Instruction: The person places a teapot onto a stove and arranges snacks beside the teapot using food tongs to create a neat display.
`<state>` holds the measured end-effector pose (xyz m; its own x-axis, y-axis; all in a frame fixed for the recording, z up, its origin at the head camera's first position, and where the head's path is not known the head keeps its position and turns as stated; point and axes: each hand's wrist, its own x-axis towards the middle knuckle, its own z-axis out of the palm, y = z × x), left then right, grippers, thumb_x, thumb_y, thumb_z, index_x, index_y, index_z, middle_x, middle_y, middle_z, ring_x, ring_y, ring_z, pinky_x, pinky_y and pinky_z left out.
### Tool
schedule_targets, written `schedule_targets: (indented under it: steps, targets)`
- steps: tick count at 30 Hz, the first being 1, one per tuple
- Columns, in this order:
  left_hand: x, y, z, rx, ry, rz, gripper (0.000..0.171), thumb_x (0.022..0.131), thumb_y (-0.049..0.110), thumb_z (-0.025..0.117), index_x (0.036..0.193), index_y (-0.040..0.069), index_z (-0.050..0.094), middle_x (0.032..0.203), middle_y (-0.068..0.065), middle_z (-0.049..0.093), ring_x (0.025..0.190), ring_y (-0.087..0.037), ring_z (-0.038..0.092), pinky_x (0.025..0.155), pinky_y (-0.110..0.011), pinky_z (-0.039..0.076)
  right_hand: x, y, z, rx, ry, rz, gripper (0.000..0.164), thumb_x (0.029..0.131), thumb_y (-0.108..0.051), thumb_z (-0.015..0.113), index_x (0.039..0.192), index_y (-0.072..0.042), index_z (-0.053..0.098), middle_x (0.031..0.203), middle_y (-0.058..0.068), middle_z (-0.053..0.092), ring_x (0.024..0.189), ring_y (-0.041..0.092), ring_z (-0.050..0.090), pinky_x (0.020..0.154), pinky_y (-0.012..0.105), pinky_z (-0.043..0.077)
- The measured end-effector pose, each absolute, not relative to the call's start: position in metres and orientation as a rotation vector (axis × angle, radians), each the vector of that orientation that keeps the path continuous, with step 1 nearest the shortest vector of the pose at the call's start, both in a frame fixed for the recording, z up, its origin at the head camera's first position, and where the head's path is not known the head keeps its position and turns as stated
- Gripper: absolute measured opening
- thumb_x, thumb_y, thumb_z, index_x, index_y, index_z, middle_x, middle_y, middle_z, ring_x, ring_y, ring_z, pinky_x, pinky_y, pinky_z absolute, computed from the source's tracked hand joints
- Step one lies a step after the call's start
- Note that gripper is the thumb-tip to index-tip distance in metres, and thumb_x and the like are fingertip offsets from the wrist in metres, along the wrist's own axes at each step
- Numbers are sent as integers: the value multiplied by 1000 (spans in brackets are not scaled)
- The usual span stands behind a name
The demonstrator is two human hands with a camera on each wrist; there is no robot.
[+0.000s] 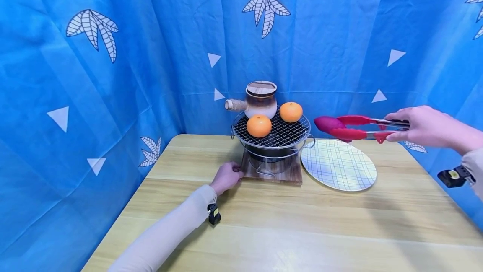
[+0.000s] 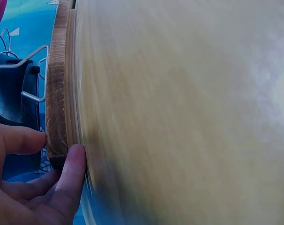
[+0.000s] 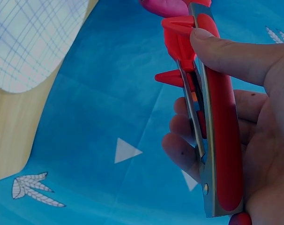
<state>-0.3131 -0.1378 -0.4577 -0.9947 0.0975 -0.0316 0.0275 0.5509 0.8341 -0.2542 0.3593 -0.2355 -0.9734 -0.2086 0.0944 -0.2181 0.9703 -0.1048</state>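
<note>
My left hand [image 1: 227, 177] pinches the left front corner of a dark wooden board [image 1: 279, 176] under a small round grill. In the left wrist view, finger and thumb sit on either side of the board's edge [image 2: 56, 103]. Up at the right, my right hand [image 1: 426, 126] grips red-handled tongs [image 3: 224, 136]. Their red tips [image 1: 352, 133] clamp a purple sweet potato [image 1: 326, 124], held in the air above the far edge of a checked plate [image 1: 338, 166]. Two mandarins [image 1: 259, 126] sit on the wire rack [image 1: 281, 133] of the grill.
Behind the mandarins, a brown and white side-handled pot [image 1: 260, 106] with a wooden lid stands on the rack. Wire handles [image 1: 310, 142] stick out at the grill's sides. The light wooden table [image 1: 264, 230] meets a blue patterned curtain [image 1: 320, 33] at the back and sides.
</note>
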Motion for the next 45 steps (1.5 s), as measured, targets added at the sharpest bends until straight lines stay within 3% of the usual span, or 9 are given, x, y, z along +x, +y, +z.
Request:
schedule_targets:
  steps: [11, 24, 30, 31, 33, 36, 38, 42, 45]
  targets:
    - [-313, -140, -454, 117, 2721, 1445, 34, 90, 11, 70, 120, -4, 64, 107, -16, 71, 70, -14, 68, 69, -28, 59, -257, 338, -220, 399, -3004, 192, 73, 82, -31, 85, 136, 8, 55, 119, 33, 63, 95, 33, 60, 56, 32, 50]
    - [-312, -139, -452, 115, 2720, 1455, 33, 89, 9, 71, 118, -4, 65, 105, -16, 71, 69, -14, 69, 70, -29, 60, -263, 310, -209, 509, -2960, 206, 70, 81, -33, 85, 136, 2, 59, 113, 21, 69, 87, 24, 59, 51, 30, 46]
    - [-311, -138, -453, 116, 2711, 1461, 32, 89, 9, 70, 118, -5, 65, 106, -17, 71, 70, -14, 69, 69, -28, 60, -268, 297, -209, 568, -2947, 224, 68, 81, -33, 85, 135, 1, 60, 124, 26, 65, 103, 35, 61, 57, 32, 51]
    - [-311, -138, -453, 111, 2710, 1461, 32, 89, 9, 70, 118, -4, 65, 107, -17, 71, 70, -14, 69, 69, -28, 60, -269, 295, -209, 579, -2942, 217, 68, 81, -33, 85, 135, 1, 61, 125, 27, 65, 105, 36, 60, 60, 33, 52]
    - [-311, -138, -454, 116, 2714, 1459, 33, 89, 9, 70, 118, -4, 65, 108, -17, 71, 70, -14, 69, 70, -28, 60, -272, 291, -209, 601, -2942, 225, 68, 80, -33, 85, 134, 1, 61, 126, 27, 65, 111, 42, 59, 82, 49, 56]
    - [-311, -138, -455, 115, 2715, 1460, 33, 89, 10, 70, 119, -4, 65, 109, -17, 71, 70, -13, 68, 71, -28, 60, -277, 284, -209, 615, -2951, 236, 68, 80, -34, 86, 134, 0, 62, 126, 26, 66, 117, 47, 57, 110, 74, 30]
    - [-311, -138, -455, 117, 2712, 1464, 33, 89, 10, 70, 119, -4, 65, 108, -17, 71, 71, -13, 68, 71, -29, 60, -280, 280, -209, 629, -2955, 244, 69, 79, -36, 86, 133, 0, 62, 126, 26, 65, 121, 49, 55, 109, 82, 15]
    - [-311, -138, -456, 117, 2710, 1468, 34, 89, 10, 70, 120, -4, 64, 109, -17, 71, 71, -13, 69, 71, -28, 60, -285, 273, -212, 659, -2944, 213, 67, 80, -36, 86, 132, 0, 63, 123, 24, 67, 114, 44, 60, 93, 67, 48]
    - [-310, -137, -455, 115, 2708, 1467, 34, 90, 10, 70, 120, -4, 64, 111, -18, 70, 72, -14, 69, 72, -28, 60, -288, 269, -214, 675, -2940, 213, 66, 80, -34, 86, 131, 0, 64, 122, 23, 68, 111, 39, 62, 75, 52, 59]
